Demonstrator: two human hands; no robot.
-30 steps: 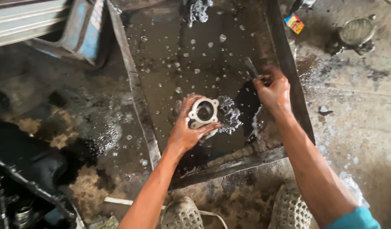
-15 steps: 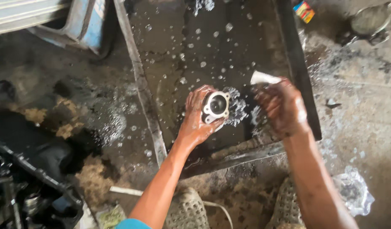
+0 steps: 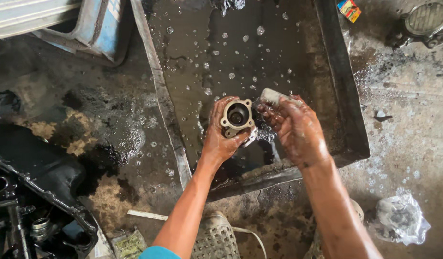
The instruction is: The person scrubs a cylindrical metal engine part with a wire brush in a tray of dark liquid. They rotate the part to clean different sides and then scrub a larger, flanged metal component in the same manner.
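Oily metal tray [image 3: 346, 120] | stained concrete floor [image 3: 404, 124] | hands hold metal part [image 3: 237, 116]

- Metal tray [image 3: 160, 91]: far end cut off by the top edge; its floor lies under dark liquid, so the bottom cannot be read.
- Round metal housing [image 3: 237, 115]: underside and rear covered by the left hand [image 3: 220, 139]; bore too dark to see into.
- Pale tool [image 3: 273, 96]: only its tip shows; the rest is covered by the right hand [image 3: 298, 129], kind unclear.
- Blue-and-grey container [image 3: 94, 26], beyond the tray's left rim: cut by the top edge.
- Round ribbed part [image 3: 425, 19], beyond the tray's far right corner: cut by the frame's corner.
- Black engine casing [image 3: 34, 192]: cut by the left and bottom edges.
- Both forearms: run out at the bottom edge.
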